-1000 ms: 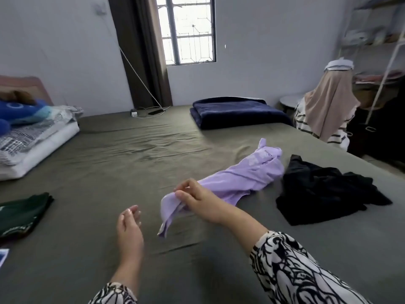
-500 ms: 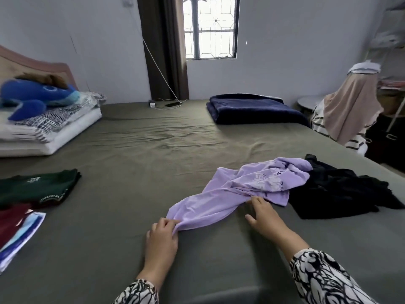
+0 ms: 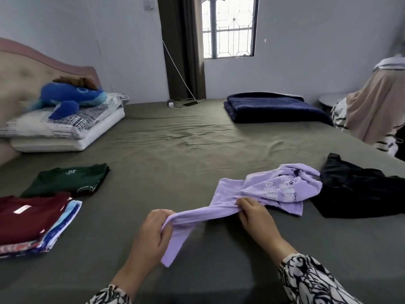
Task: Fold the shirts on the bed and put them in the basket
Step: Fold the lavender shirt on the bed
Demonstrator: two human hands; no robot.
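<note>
Lilac shirt (image 3: 269, 194) bunched on the bed (image 3: 175, 145), one twisted edge pinched between the left hand (image 3: 153, 233) and right hand (image 3: 254, 213): the edge is best drawn taut and the body shaken flat before any fold; no basket is visible.

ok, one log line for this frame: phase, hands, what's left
phase: spreading lilac shirt | hands: left hand and right hand grip it | left: black shirt unfolded | basket: unseen

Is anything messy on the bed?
Yes. The black shirt lies crumpled at the right, unfolded, and the purple shirt is bunched up between both hands. The green shirt and the stack on the left are folded.
</note>
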